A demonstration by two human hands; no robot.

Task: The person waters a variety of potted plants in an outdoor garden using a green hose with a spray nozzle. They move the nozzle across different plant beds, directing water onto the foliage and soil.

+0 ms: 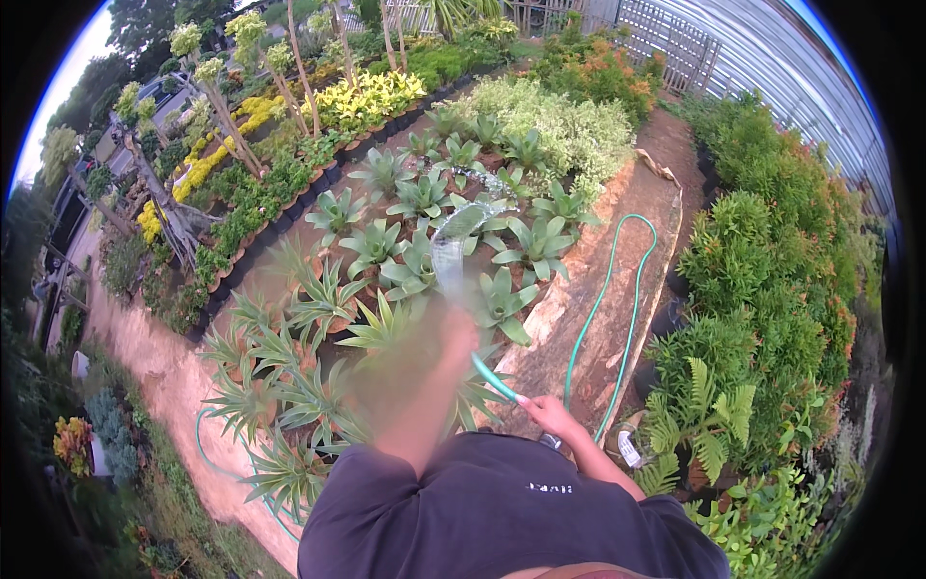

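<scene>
A green garden hose (495, 377) runs between my two hands. My right hand (546, 413) is wrapped round it close to my body. Farther forward, my left hand (456, 330) is smeared by motion, but the hose leads into it and a stream of water (449, 253) leaves just beyond, so it grips the hose's end. The water arcs over broad-leaved rosette plants (419, 196) in front of me. Spiky, pale-edged plants (326, 301) grow left of my blurred left forearm. The hose's mouth is hidden by the blur.
A loop of hose lies on a brown ground sheet (533, 369) at right. Dense shrubs (762, 261) and a fern (701, 409) line the right side. A dirt path (145, 352) runs at left, with another stretch of hose (214, 461). Yellow-leaved plants (367, 96) stand farther back.
</scene>
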